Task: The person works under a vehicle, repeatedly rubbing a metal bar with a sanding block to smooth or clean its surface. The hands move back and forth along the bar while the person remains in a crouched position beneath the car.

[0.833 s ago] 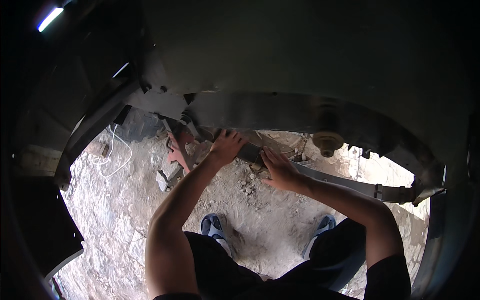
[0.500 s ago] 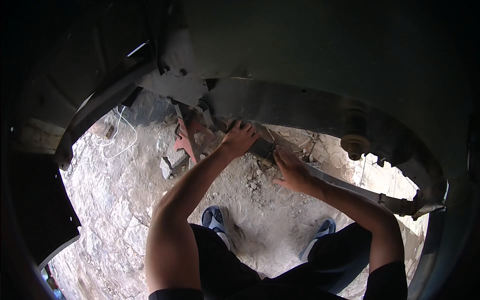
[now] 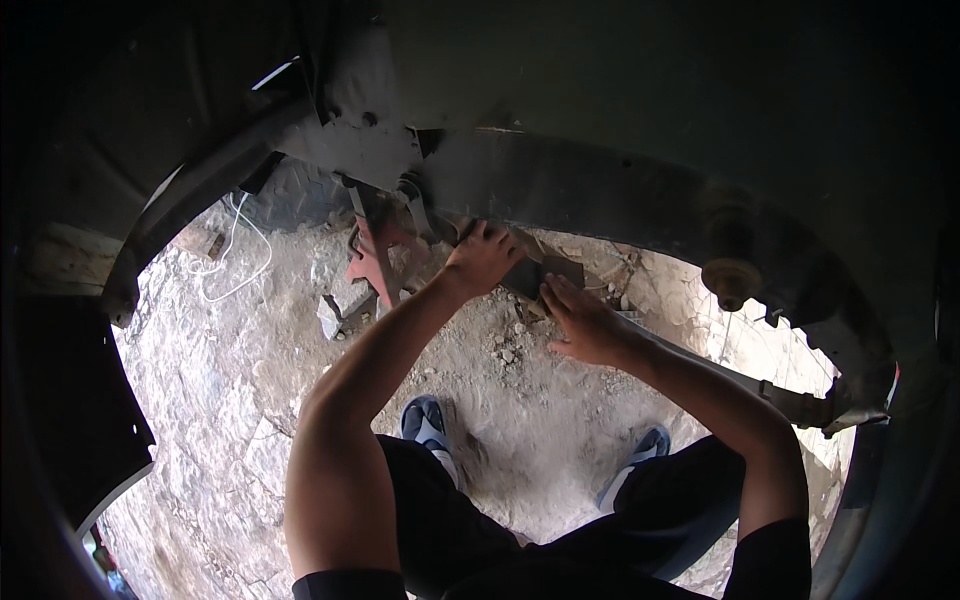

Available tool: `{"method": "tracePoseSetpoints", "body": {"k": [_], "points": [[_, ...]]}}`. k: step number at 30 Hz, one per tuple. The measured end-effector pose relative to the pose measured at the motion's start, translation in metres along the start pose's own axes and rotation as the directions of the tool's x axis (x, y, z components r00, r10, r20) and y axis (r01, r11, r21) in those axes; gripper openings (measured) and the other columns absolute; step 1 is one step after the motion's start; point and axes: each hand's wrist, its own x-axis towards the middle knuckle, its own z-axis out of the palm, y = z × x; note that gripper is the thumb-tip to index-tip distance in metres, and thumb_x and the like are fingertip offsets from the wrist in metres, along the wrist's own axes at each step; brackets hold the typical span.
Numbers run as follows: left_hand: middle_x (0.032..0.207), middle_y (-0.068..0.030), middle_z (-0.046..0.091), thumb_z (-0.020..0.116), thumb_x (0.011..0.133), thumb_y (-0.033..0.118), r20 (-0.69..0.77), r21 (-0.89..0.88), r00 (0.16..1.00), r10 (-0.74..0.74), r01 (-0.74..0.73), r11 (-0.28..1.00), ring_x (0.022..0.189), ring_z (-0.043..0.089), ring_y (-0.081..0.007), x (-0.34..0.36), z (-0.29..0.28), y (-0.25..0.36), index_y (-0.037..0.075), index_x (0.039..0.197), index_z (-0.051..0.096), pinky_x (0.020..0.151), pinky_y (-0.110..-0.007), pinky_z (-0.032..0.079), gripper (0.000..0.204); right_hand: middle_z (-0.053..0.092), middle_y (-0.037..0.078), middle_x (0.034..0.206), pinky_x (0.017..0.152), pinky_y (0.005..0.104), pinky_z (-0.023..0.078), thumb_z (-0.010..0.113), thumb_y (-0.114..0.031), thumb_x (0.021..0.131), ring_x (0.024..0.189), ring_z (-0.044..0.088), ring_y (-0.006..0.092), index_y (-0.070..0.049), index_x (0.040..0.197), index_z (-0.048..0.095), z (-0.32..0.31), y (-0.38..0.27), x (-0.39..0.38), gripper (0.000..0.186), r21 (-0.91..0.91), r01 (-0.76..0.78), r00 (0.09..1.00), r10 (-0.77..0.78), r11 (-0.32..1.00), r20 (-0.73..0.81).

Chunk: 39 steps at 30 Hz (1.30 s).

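My left hand [image 3: 485, 262] reaches over a dark metal bar [image 3: 440, 230] under the vehicle, its fingers bent around it and their tips partly hidden. Just right of it, my right hand [image 3: 588, 322] lies with fingers stretched out against a dark, flat rectangular piece [image 3: 565, 268], the thumb apart. What that piece is fixed to I cannot make out. A long bar [image 3: 705, 370] runs from behind my right hand toward the right. Left of my left hand, a red jack stand [image 3: 372, 262] stands under the bracket.
The dark body panel [image 3: 620, 90] arches overhead. A round rubber-like bump stop [image 3: 732, 280] hangs at the right. Stone blocks [image 3: 345, 305] lie beside the stand. A white cable [image 3: 265, 262] loops over the rough ground [image 3: 220, 400]. My shoes [image 3: 425, 418] are below my hands.
The view has shifted slightly. The rectangular piece shows more between my hands, its face now turned toward me. My right hand sits a little lower against it; my left hand keeps its place.
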Motion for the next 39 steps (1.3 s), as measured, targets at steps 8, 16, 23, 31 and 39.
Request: {"method": "tracePoseSetpoints", "body": {"k": [8,16,23,31,39], "points": [[0.132,-0.0076,0.049,0.062,0.085,0.026,0.005,-0.046,1.000,-0.001,0.001,0.999,0.128,0.041,-0.0235,0.003,-0.005,0.001,0.016,0.141,0.043,0.107,-0.050,0.031,0.059,0.027,0.034,0.147,0.107,0.0494,0.038,0.077,-0.039,0.077,0.137,0.033,0.0455,0.014,0.141,0.027,0.001,-0.017,-0.007,0.097,-0.002,-0.072,0.997,0.072,0.997,0.036],[0.131,-0.0079,0.049,0.065,0.084,0.027,-0.008,0.033,1.000,-0.004,0.004,0.999,0.127,0.041,-0.0234,-0.003,0.002,-0.001,0.015,0.141,0.043,0.109,-0.050,0.030,0.062,0.028,0.032,0.148,0.106,0.0489,0.039,0.077,-0.041,0.076,0.138,0.033,0.0424,0.012,0.142,0.027,-0.009,-0.024,-0.006,0.098,-0.054,-0.002,0.999,0.004,0.999,0.037],[0.130,-0.0088,0.048,0.068,0.082,0.028,0.003,-0.013,1.000,0.003,-0.003,1.000,0.128,0.041,-0.0240,0.003,-0.001,-0.001,0.013,0.140,0.044,0.107,-0.051,0.033,0.065,0.027,0.028,0.150,0.108,0.0508,0.034,0.077,-0.046,0.075,0.139,0.031,0.0401,0.008,0.145,0.026,0.009,0.005,-0.011,0.102,-0.075,-0.034,0.999,0.033,0.997,-0.012],[0.132,-0.0096,0.050,0.060,0.087,0.021,-0.001,-0.061,1.000,0.001,-0.001,0.998,0.128,0.043,-0.0251,0.002,-0.005,-0.001,0.013,0.139,0.044,0.109,-0.053,0.030,0.055,0.028,0.026,0.151,0.107,0.0486,0.036,0.077,-0.045,0.075,0.140,0.031,0.0378,0.008,0.144,0.028,-0.002,0.008,-0.007,0.100,-0.145,-0.026,1.000,0.025,0.989,-0.010],[0.137,-0.0117,0.047,0.061,0.087,0.021,0.046,-0.067,0.999,0.000,0.003,0.998,0.132,0.040,-0.0259,-0.001,-0.013,-0.002,0.012,0.143,0.041,0.111,-0.053,0.029,0.060,0.028,0.029,0.150,0.108,0.0474,0.038,0.081,-0.034,0.073,0.137,0.036,0.0394,0.007,0.145,0.027,0.003,0.008,-0.005,0.099,-0.048,0.065,0.995,-0.069,0.997,-0.073]]}}
